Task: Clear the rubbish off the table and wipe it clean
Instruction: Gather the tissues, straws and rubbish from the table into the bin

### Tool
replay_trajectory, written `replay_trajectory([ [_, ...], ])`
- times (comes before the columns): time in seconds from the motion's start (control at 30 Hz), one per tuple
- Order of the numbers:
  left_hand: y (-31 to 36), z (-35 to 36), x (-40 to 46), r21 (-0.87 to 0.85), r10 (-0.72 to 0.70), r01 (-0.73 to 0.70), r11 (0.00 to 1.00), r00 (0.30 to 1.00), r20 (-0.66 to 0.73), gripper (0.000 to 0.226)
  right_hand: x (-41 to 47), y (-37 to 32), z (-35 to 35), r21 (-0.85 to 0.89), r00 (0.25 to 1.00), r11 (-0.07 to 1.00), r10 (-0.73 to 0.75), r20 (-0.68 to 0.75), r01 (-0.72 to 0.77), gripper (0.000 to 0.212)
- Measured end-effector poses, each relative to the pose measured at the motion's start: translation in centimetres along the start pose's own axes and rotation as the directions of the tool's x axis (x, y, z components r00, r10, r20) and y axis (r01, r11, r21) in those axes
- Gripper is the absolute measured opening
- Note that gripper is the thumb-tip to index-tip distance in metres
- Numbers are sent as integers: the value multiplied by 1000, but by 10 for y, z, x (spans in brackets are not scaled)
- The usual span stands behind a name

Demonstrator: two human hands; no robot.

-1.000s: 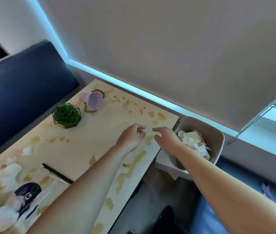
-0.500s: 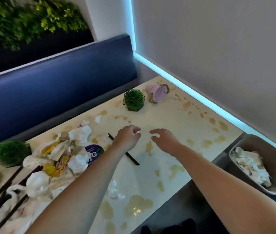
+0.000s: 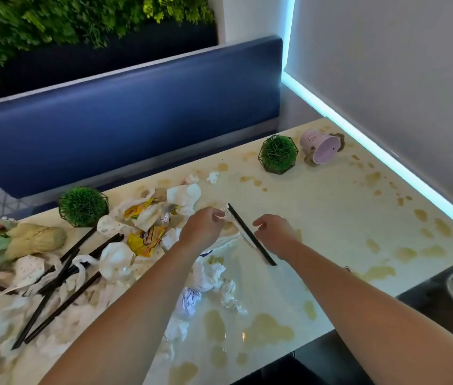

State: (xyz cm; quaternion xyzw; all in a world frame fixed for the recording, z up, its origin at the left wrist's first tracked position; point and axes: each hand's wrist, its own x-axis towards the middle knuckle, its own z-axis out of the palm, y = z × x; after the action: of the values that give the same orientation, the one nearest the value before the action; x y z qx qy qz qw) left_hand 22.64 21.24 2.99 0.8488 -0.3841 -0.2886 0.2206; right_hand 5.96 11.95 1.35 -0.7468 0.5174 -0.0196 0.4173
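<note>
Both hands now nearer the black stick (image 3: 250,233), perhaps touching.

Single head view, looking steeply down, close over table (image 3: 330,218)

Bright and evenly lit, with a cyan light strip (image 3: 380,151) glowing along the far right edge of the tabletop (image 3: 330,218). Glossy glints on wet stains near the front edge. Soft motion blur throughout; wide-angle bending at frame edges.

Straw (image 3: 251,234) between hands, perhaps touching.
</note>
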Motion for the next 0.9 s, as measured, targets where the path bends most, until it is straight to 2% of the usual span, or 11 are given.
replay_trajectory([
  [0.23,-15,18,-5,15,-69,69,998,997,25,24,5,21,19,-133,994,989,80,71,-70,28],
  [0.37,-14,29,-3,132,-98,93,987,995,30,26,6,32,23,-135,987,985,126,100,-112,30],
  [0.5,-11,41,3,165,-131,123,979,990,42,27,11,34,19,-152,981,984,120,154,-97,36],
  [0.63,-2,50,15,225,-139,129,966,990,31,31,21,36,8,-99,973,988,132,188,-115,43],
  [0.77,5,58,23,299,-171,158,941,985,19,35,30,33,0,-89,974,990,125,188,-110,36],
  [0.9,9,68,31,302,-258,239,923,966,24,30,37,34,-7,-97,980,991,112,162,-97,34],
])
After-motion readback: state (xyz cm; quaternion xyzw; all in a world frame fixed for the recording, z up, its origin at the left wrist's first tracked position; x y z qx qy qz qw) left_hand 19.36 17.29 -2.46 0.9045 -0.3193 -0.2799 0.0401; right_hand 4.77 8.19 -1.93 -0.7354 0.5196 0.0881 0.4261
